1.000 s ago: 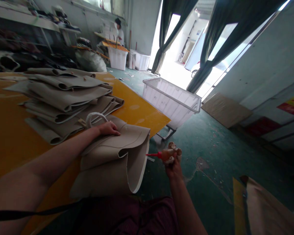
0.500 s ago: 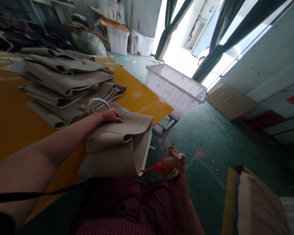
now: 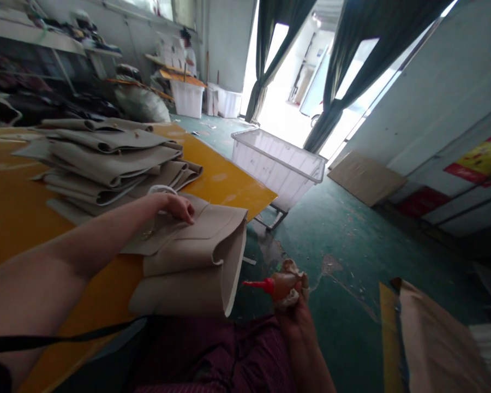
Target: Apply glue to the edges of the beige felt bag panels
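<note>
A folded beige leather-like bag piece (image 3: 188, 256) lies over the table's near edge, its open side facing right. My left hand (image 3: 180, 207) is on top of it, fingers curled together and pinching the upper layer. A pale looped handle (image 3: 162, 189) shows just behind that hand. In my right hand (image 3: 297, 311) is a squeeze bottle (image 3: 282, 286) of amber liquid, with a red nozzle (image 3: 259, 285) and a crumpled cloth around it. The nozzle points left, a short gap away from the piece's open edge.
More folded beige pieces (image 3: 118, 153) are stacked on the yellow table (image 3: 233, 183). Beyond its corner stands a white plastic bin (image 3: 270, 155) on a wheeled frame. A brown-covered stack (image 3: 429, 333) sits at lower right. One person (image 3: 189, 57) is far back.
The nozzle has come off the open edge of the bag piece and sits to its right. My left fingers have curled more tightly. The head view has tilted up.
</note>
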{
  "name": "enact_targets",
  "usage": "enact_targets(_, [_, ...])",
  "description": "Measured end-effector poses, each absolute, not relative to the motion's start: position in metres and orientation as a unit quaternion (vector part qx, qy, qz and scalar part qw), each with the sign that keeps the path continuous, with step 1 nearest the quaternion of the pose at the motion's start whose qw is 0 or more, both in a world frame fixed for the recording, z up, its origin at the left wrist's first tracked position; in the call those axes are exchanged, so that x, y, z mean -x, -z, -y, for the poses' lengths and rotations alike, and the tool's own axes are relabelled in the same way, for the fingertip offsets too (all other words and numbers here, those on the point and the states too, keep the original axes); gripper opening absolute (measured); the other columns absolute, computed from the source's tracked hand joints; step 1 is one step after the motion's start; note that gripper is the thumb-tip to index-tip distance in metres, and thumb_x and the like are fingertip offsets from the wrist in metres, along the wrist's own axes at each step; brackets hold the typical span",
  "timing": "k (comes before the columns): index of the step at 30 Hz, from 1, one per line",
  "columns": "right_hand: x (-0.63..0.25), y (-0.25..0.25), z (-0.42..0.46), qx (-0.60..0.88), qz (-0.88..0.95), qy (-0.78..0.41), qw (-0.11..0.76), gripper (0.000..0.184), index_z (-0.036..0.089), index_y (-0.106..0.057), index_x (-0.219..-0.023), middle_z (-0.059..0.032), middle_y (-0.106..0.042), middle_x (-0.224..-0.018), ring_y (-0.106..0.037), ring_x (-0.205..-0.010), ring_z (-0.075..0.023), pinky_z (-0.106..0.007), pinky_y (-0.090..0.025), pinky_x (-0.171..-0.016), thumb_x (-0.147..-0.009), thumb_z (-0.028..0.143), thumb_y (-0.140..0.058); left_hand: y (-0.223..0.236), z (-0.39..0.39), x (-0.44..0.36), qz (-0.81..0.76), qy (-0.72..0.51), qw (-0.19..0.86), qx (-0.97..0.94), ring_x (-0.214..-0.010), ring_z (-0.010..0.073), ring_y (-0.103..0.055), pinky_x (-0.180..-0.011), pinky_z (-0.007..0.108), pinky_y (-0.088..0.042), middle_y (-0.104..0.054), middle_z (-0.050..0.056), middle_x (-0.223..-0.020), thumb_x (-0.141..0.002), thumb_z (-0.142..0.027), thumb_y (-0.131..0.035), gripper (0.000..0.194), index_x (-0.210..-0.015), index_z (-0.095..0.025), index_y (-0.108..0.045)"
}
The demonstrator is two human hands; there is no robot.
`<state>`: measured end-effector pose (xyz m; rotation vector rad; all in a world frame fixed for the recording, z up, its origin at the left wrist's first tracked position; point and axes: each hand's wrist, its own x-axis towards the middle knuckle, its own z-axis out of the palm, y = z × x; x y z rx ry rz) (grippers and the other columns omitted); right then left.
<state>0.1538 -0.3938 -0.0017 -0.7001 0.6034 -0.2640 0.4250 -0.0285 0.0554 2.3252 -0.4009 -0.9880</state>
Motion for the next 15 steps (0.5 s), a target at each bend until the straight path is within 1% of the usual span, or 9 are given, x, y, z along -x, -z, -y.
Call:
enact_targets(2, [-0.153, 0.000, 0.400, 0.300, -0.299, 0.138, 0.895, 0.063, 0.027, -0.076, -0.083, 0.0001, -0.079, -0.089, -0.076, -0.075, -0.0209, -0.030, -0.066, -0.065, -0.028, 0.038, -0.106, -0.075, 0.033, -0.421, 0.160, 0.377, 0.281, -0.868, -0.062, 0.0122, -0.044, -0.056, 0.025, -0.031, -0.055, -0.004, -0.061, -0.051, -0.025, -0.076, 0.028, -0.070, -0.015, -0.058])
enact_targets(3, [-0.152, 0.000, 0.402, 0.284, -0.301, 0.138, 0.900, 0.063, 0.027, -0.076, -0.084, 0.0004, -0.079, -0.089, -0.076, -0.075, -0.0209, -0.031, -0.066, -0.066, -0.029, 0.037, -0.106, -0.085, 0.036, -0.418, 0.162, 0.371, 0.280, -0.870, -0.064, 0.0127, -0.045, -0.058, 0.024, -0.033, -0.056, -0.004, -0.063, -0.048, -0.024, -0.077, 0.032, -0.073, -0.015, -0.060])
enact_targets(6, [-0.150, -0.005, 0.406, 0.245, -0.298, 0.141, 0.912, 0.063, 0.028, -0.076, -0.085, 0.0014, -0.079, -0.089, -0.076, -0.073, -0.0209, -0.033, -0.066, -0.064, -0.030, 0.037, -0.106, -0.119, 0.045, -0.405, 0.167, 0.343, 0.279, -0.881, -0.073, 0.0161, -0.053, -0.065, 0.024, -0.039, -0.064, -0.002, -0.073, -0.045, -0.031, -0.081, 0.045, -0.083, -0.014, -0.066])
enact_targets(9, [-0.148, -0.014, 0.409, 0.232, -0.267, 0.164, 0.921, 0.059, 0.026, -0.075, -0.081, 0.0019, -0.079, -0.088, -0.075, -0.070, -0.0209, -0.033, -0.066, -0.061, -0.031, 0.034, -0.105, -0.163, 0.051, -0.385, 0.187, 0.290, 0.284, -0.895, -0.091, 0.0208, -0.061, -0.080, 0.024, -0.044, -0.070, 0.000, -0.090, -0.042, -0.033, -0.085, 0.058, -0.095, -0.012, -0.071])
enact_targets(10, [-0.147, -0.018, 0.410, 0.233, -0.256, 0.172, 0.922, 0.055, 0.025, -0.074, -0.079, 0.0019, -0.078, -0.086, -0.075, -0.069, -0.0206, -0.032, -0.066, -0.059, -0.034, 0.033, -0.105, -0.179, 0.052, -0.377, 0.202, 0.274, 0.280, -0.898, -0.094, 0.0213, -0.061, -0.084, 0.024, -0.044, -0.071, 0.000, -0.093, -0.044, -0.033, -0.085, 0.061, -0.099, -0.010, -0.072])
enact_targets(12, [-0.147, -0.023, 0.412, 0.234, -0.246, 0.186, 0.922, 0.042, 0.024, -0.073, -0.077, 0.0022, -0.078, -0.084, -0.074, -0.069, -0.0196, -0.030, -0.065, -0.058, -0.048, 0.032, -0.101, -0.211, 0.053, -0.361, 0.246, 0.251, 0.237, -0.906, -0.095, 0.0208, -0.061, -0.087, 0.025, -0.042, -0.072, -0.001, -0.094, -0.049, -0.035, -0.085, 0.061, -0.102, -0.008, -0.073])
enact_targets(14, [-0.149, -0.022, 0.416, 0.227, -0.243, 0.189, 0.924, 0.030, 0.024, -0.072, -0.080, 0.0014, -0.077, -0.084, -0.075, -0.070, -0.0193, -0.030, -0.065, -0.060, -0.063, 0.033, -0.094, -0.236, 0.049, -0.348, 0.284, 0.207, 0.162, -0.922, -0.091, 0.0192, -0.060, -0.083, 0.023, -0.040, -0.071, -0.003, -0.087, -0.054, -0.043, -0.084, 0.058, -0.099, -0.009, -0.075])
enact_targets(15, [-0.150, -0.018, 0.419, 0.222, -0.244, 0.184, 0.926, 0.026, 0.024, -0.072, -0.082, 0.0007, -0.077, -0.085, -0.075, -0.072, -0.0192, -0.031, -0.065, -0.061, -0.068, 0.035, -0.091, -0.244, 0.046, -0.343, 0.290, 0.178, 0.123, -0.932, -0.087, 0.0182, -0.060, -0.079, 0.022, -0.038, -0.069, -0.005, -0.082, -0.055, -0.049, -0.084, 0.058, -0.098, -0.010, -0.076])
